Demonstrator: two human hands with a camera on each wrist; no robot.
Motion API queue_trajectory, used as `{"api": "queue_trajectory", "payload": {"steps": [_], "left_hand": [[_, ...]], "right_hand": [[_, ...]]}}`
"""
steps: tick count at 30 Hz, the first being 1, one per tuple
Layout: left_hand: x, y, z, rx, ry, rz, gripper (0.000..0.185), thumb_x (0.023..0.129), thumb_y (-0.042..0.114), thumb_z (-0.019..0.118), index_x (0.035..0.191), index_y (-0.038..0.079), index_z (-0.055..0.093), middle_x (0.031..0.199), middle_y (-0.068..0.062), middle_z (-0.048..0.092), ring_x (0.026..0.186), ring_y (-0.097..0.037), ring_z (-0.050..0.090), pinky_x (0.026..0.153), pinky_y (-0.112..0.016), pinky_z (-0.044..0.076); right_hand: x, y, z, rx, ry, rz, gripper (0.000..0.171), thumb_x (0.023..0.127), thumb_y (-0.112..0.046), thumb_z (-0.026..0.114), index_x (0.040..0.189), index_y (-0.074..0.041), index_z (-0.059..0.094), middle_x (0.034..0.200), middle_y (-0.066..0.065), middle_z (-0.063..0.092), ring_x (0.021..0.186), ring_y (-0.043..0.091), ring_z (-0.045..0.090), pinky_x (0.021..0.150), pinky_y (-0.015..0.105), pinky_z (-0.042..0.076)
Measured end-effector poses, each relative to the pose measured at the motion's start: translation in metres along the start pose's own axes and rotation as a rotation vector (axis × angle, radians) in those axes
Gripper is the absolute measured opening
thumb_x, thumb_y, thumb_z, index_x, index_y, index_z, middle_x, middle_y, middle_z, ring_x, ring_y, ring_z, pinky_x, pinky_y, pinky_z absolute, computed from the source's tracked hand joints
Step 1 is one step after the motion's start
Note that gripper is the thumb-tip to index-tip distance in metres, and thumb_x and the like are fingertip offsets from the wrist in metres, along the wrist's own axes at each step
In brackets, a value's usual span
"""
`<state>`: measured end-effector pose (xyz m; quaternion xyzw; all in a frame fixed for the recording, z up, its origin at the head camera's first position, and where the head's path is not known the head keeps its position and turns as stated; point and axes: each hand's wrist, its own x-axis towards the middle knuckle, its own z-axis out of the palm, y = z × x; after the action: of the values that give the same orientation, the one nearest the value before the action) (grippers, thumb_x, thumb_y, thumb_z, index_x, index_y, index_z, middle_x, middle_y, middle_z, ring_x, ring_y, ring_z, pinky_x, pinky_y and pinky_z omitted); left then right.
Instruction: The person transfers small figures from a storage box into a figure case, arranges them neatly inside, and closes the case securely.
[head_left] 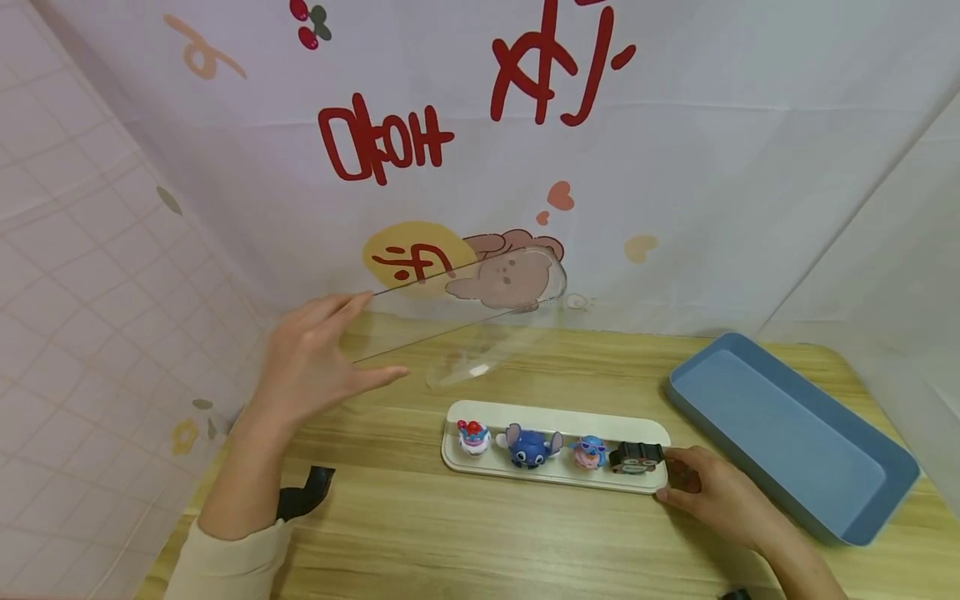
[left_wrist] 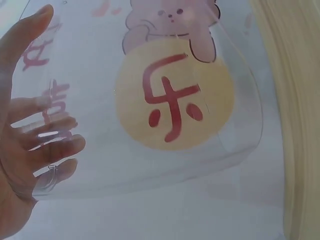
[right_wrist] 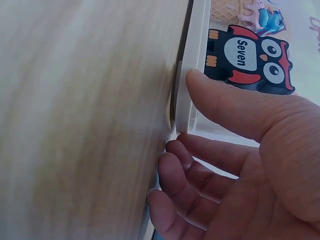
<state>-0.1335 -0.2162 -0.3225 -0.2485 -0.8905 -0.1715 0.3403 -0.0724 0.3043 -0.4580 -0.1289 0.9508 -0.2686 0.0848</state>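
My left hand holds a long clear plastic cover by one end, tilted in the air above the table. Thumb and fingers span its width; in the left wrist view, the fingers show through the clear cover. On the table lies a long white tray. It carries a cupcake-like figure, a blue big-eared figure, a blue-and-pink figure and a black owl figure. At the tray's right end, my right hand grips the edge between thumb and fingers, beside the owl.
A blue rectangular tray lies at the right, close behind my right hand. A white printed cloth wall stands at the back, with more walls at both sides. Near my left wrist is a black strap.
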Motion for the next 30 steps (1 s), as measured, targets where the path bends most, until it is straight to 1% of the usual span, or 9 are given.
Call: {"api": "queue_trajectory", "payload": {"steps": [2,3,5,14,17,22,25,30], "left_hand": [[0.003,0.002,0.001,-0.015,-0.013,0.010,0.099,0.058,0.063,0.094,0.133,0.003,0.071,0.114,-0.017,0.074,0.097,-0.040,0.071,0.081,-0.055,0.058],[0.005,0.004,0.001,-0.024,-0.017,0.015,0.099,0.054,0.057,0.098,0.133,0.003,0.071,0.113,-0.017,0.074,0.098,-0.039,0.071,0.081,-0.054,0.058],[0.008,0.007,0.002,-0.036,-0.020,0.024,0.099,0.051,0.053,0.101,0.132,0.003,0.071,0.113,-0.016,0.074,0.098,-0.038,0.071,0.082,-0.054,0.058],[0.020,0.023,0.005,-0.108,-0.028,0.078,0.101,0.051,0.050,0.104,0.134,0.004,0.070,0.118,-0.016,0.074,0.106,-0.037,0.070,0.088,-0.054,0.058],[0.025,0.028,0.006,-0.137,-0.029,0.113,0.101,0.051,0.049,0.104,0.134,0.004,0.070,0.118,-0.016,0.074,0.107,-0.036,0.070,0.090,-0.053,0.057],[0.032,0.035,0.007,-0.169,-0.051,0.171,0.102,0.051,0.050,0.104,0.134,0.003,0.069,0.121,-0.015,0.072,0.111,-0.035,0.068,0.095,-0.052,0.056],[0.035,0.040,0.009,-0.177,-0.055,0.193,0.101,0.052,0.051,0.103,0.134,0.002,0.069,0.122,-0.015,0.072,0.112,-0.035,0.068,0.095,-0.051,0.056],[0.041,0.048,0.013,-0.199,-0.077,0.217,0.101,0.053,0.052,0.103,0.134,0.002,0.069,0.121,-0.014,0.072,0.108,-0.032,0.069,0.093,-0.048,0.057]], "right_hand": [[0.000,0.000,0.000,-0.001,-0.003,0.000,0.057,0.086,-0.030,0.088,0.125,0.007,0.067,0.098,-0.002,0.065,0.081,0.004,0.056,0.068,0.027,0.050],[0.000,0.000,0.000,0.000,-0.002,-0.001,0.057,0.085,-0.030,0.088,0.125,0.007,0.067,0.097,-0.002,0.065,0.081,0.004,0.056,0.068,0.027,0.050],[0.000,0.000,0.001,-0.003,0.000,-0.002,0.057,0.085,-0.030,0.088,0.125,0.007,0.068,0.097,-0.003,0.065,0.081,0.004,0.056,0.068,0.027,0.050],[0.001,0.000,0.001,-0.022,0.016,-0.016,0.056,0.085,-0.029,0.089,0.123,0.006,0.068,0.095,-0.004,0.064,0.080,0.004,0.054,0.067,0.028,0.049],[0.001,0.001,0.001,-0.022,0.019,-0.019,0.056,0.085,-0.029,0.089,0.123,0.006,0.068,0.094,-0.004,0.063,0.080,0.003,0.054,0.067,0.028,0.049],[0.001,0.002,0.002,-0.014,0.024,-0.029,0.055,0.084,-0.028,0.089,0.122,0.006,0.069,0.094,-0.005,0.063,0.080,0.003,0.054,0.067,0.028,0.049],[0.000,0.001,0.002,-0.020,0.033,-0.033,0.053,0.084,-0.028,0.089,0.121,0.004,0.069,0.093,-0.005,0.063,0.080,0.003,0.054,0.067,0.028,0.049],[0.000,0.002,0.002,-0.025,0.038,-0.033,0.053,0.084,-0.029,0.089,0.121,0.004,0.070,0.093,-0.005,0.062,0.080,0.003,0.054,0.066,0.028,0.048]]}}
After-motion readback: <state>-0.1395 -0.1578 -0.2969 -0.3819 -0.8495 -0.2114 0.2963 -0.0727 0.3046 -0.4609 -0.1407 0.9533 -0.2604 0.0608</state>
